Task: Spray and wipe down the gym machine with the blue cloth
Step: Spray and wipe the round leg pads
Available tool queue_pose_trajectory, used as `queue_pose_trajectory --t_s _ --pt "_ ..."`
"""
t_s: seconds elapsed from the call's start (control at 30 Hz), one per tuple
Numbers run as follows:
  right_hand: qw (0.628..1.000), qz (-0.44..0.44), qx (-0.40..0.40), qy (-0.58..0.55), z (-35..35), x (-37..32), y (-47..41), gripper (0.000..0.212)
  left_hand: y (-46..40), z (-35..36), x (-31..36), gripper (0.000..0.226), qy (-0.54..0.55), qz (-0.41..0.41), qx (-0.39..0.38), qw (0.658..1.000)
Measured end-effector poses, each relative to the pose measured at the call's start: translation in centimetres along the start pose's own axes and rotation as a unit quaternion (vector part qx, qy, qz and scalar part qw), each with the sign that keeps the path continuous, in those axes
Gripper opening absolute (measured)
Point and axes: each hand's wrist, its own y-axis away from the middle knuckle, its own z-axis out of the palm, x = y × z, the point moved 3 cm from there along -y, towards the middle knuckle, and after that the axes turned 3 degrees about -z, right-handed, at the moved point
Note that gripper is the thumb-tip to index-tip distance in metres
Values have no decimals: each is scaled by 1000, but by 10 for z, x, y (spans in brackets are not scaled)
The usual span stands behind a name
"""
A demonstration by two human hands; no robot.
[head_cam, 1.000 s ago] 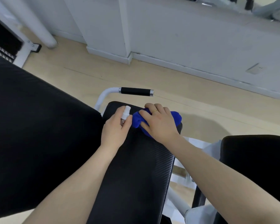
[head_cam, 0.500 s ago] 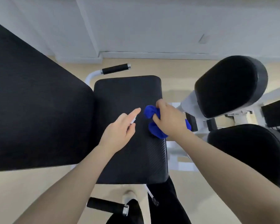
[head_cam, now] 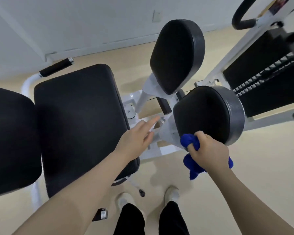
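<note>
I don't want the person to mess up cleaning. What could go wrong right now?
1. The blue cloth is bunched in the right hand, with a tail hanging loose; it may wipe little of the round pad or slip.
2. The left hand holds a small spray bottle, mostly hidden, aimed toward the white frame, so spray might miss the pad.

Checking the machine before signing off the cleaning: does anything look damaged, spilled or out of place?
Nothing stands out. The seat pad and both rounded pads look intact, with no visible spills. The right hand grips the blue cloth at the nearer pad's edge.
</note>
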Motion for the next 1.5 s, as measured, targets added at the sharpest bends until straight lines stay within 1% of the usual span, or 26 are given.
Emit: queue_pose_trajectory --t_s 0.1,0.17,0.27,0.33,0.4,0.47,0.53,0.6,0.7,0.8,0.83,0.9,0.93,1.0,1.07,1.13,1.37,1.43,1.5 --pt "998 14 47 -36 2 10 -18 19 -16 20 6 54 -33 18 -1 999" --pt "998 3 53 -39 1 27 -27 21 -21 29 12 56 -50 31 9 998" --pt "995 -54 77 -32 0 47 -47 22 -22 39 18 54 -81 75 14 994" --pt "984 -132 116 -26 0 51 -61 25 -27 43 22 52 -137 101 47 984" --pt "966 -204 155 -23 3 56 -73 31 -37 48 29 56 -211 126 110 963" --pt "954 -244 172 -16 8 60 -82 33 -43 53 39 68 -290 164 162 929" --pt "942 -276 189 -13 13 65 -90 31 -45 59 48 71 -343 199 190 898" --pt "926 -321 199 -12 18 71 -95 30 -47 69 56 72 -364 237 191 881" --pt "901 -389 195 1 24 83 -102 30 -57 77 62 71 -404 255 182 860" --pt "886 -431 172 8 25 90 -105 30 -65 75 64 64 -432 263 155 849" --pt "882 -441 165 14 25 92 -104 31 -64 73 65 62 -432 261 141 852" --pt "877 -456 150 24 26 96 -101 33 -67 67 67 63 -422 249 107 865" --pt "874 -462 147 27 28 99 -100 34 -70 65 67 66 -422 248 103 866" --pt "873 -462 148 40 34 104 -95 35 -74 65 65 66 -426 249 115 863" --pt "878 -450 157 44 38 105 -93 33 -78 67 61 62 -428 251 129 858" --pt "882 -434 181 39 41 102 -89 32 -76 75 57 56 -429 267 146 850" --pt "891 -389 233 29 43 92 -90 31 -71 102 45 50 -408 292 166 849" --pt "886 -387 255 34 48 94 -90 30 -77 106 43 45 -409 304 183 841" --pt "872 -399 283 26 50 94 -92 28 -82 109 42 45 -410 311 188 837"
